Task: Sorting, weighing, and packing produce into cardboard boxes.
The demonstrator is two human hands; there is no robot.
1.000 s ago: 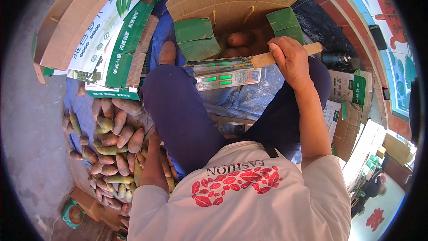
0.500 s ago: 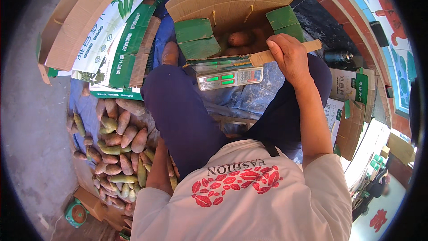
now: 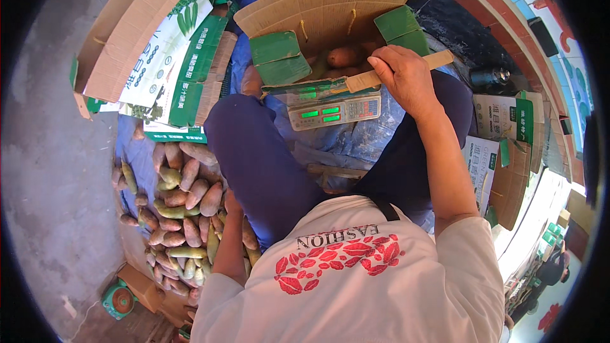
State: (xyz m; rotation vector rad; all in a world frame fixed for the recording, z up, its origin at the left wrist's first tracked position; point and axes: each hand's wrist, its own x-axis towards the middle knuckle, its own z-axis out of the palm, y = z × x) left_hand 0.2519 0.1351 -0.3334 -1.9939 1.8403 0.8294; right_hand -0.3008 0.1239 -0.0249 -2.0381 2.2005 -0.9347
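My right hand is closed around the front flap of an open cardboard box with green side flaps. Inside that box lie reddish-brown sweet potatoes, partly covered by shadow and the flap. Just in front of the box, a digital scale shows lit green displays. My left arm reaches down beside my left knee, where my left hand is near a heap of sweet potatoes mixed with long green radishes. My leg hides most of that hand's fingers.
Another open carton, white and green, stands at the far left. More cartons are on the right beside a dark metal flask. A blue sheet covers the floor under the scale. A green round-dial scale sits at the lower left.
My left hand has come slightly up and forward beside the knee, showing more of it. My right hand stays on the flap. The whole view has shifted a little.
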